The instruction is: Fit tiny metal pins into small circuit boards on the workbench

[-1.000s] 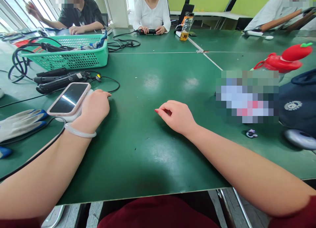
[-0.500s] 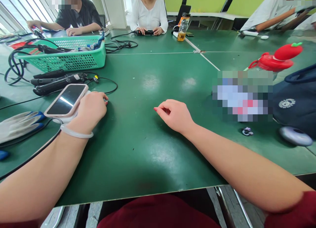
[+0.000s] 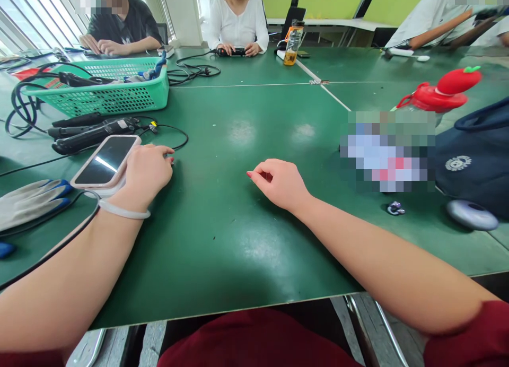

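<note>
My left hand [image 3: 149,168] rests on the green table [image 3: 222,261], just right of a phone in a pink case [image 3: 106,163]. Its fingers curl down at the tips, and whether anything is under them is hidden. A white band circles that wrist. Near the middle of the table lies my right hand [image 3: 280,181], thumb and fingers curled together around a small gap. I can make out nothing in that gap. Left of the phone are a grey and blue glove [image 3: 34,202] and a cable.
Black tools with cables [image 3: 95,131] lie behind the phone, before a green basket [image 3: 119,94]. At right are a red-topped bottle [image 3: 437,97], a blurred patch, a dark bag [image 3: 473,155] and an oval case [image 3: 471,215]. Three people sit across the table.
The view has shifted slightly. At the far left, the person in black has brought the outstretched hand in beside the other. My left fingers have lifted or spread a little; my right hand keeps its pose.
</note>
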The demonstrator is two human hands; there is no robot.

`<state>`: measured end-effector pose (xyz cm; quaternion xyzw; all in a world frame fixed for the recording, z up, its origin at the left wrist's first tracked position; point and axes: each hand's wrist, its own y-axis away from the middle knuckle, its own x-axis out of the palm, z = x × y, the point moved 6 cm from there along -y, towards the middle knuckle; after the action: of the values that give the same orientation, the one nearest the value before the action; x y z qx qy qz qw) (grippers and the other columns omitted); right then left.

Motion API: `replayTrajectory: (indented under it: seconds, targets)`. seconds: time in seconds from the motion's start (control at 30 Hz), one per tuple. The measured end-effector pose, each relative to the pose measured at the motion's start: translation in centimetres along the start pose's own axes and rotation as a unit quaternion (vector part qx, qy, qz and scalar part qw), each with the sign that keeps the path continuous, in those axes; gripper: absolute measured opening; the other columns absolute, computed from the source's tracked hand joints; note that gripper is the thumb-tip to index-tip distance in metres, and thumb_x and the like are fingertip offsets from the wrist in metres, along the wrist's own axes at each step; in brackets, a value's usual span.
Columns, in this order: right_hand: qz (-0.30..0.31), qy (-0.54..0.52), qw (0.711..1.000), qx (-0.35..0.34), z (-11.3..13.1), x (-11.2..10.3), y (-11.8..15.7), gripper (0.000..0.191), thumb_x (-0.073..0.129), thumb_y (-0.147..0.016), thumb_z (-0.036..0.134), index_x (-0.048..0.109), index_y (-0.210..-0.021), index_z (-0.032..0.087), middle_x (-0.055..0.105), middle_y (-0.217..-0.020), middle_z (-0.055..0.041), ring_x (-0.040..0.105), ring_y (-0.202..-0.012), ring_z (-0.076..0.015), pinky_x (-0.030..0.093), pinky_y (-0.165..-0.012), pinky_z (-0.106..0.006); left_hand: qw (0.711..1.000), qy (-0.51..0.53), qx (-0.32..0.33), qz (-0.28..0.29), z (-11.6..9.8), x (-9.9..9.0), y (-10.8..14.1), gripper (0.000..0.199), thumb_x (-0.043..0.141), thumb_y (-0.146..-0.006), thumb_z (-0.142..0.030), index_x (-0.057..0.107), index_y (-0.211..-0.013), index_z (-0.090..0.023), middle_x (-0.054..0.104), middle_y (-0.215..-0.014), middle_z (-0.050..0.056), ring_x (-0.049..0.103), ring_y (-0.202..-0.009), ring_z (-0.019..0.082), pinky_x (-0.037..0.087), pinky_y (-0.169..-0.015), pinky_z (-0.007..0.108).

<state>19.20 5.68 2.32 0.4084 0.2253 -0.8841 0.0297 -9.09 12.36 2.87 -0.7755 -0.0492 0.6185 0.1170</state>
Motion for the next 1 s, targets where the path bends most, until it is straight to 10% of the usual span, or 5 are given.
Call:
replayTrajectory:
  seconds: [0.23, 0.6, 1.0]
  targets:
    - [0.050, -0.058, 0.997, -0.006, -0.8, 1.9, -0.4, 0.036, 0.050, -0.086, 0.041, 0.055, -0.059, 0.018, 0.052, -0.059, 0.0007, 0.043, -0.057, -0.0107, 0.032, -0.057, -0.025, 0.990, 0.095, -0.107, 0.014, 0.8, 1.4, -0.6, 0.032, 0.048, -0.080, -0.025, 0.068, -0.105, -0.019, 0.061, -0.068, 0.004, 0.052, -0.059, 0.018, 0.040, -0.060, 0.029]
    - [0.059, -0.052, 0.997, -0.008, -1.1, 3.0, -1.2, 0.036, 0.050, -0.085, 0.042, 0.063, -0.063, 0.017, 0.051, -0.056, 0.0022, 0.042, -0.057, -0.0098, 0.028, -0.057, -0.024, 0.914, 0.337, 0.188, 0.125, -12.3, 3.5, 4.4, 0.030, 0.045, -0.086, -0.028, 0.063, -0.109, -0.018, 0.064, -0.102, 0.006, 0.057, -0.086, 0.017, 0.045, -0.083, 0.031]
    - [0.033, -0.087, 0.995, 0.046, -2.0, 2.6, -1.4, 0.040, 0.047, -0.086, 0.045, 0.067, -0.065, 0.018, 0.046, -0.050, 0.0031, 0.041, -0.053, -0.0109, 0.030, -0.057, -0.024, 0.883, 0.432, 0.122, 0.136, -10.0, 5.4, 2.7, 0.033, 0.046, -0.087, -0.027, 0.057, -0.117, -0.018, 0.062, -0.084, 0.002, 0.060, -0.086, 0.016, 0.044, -0.089, 0.033]
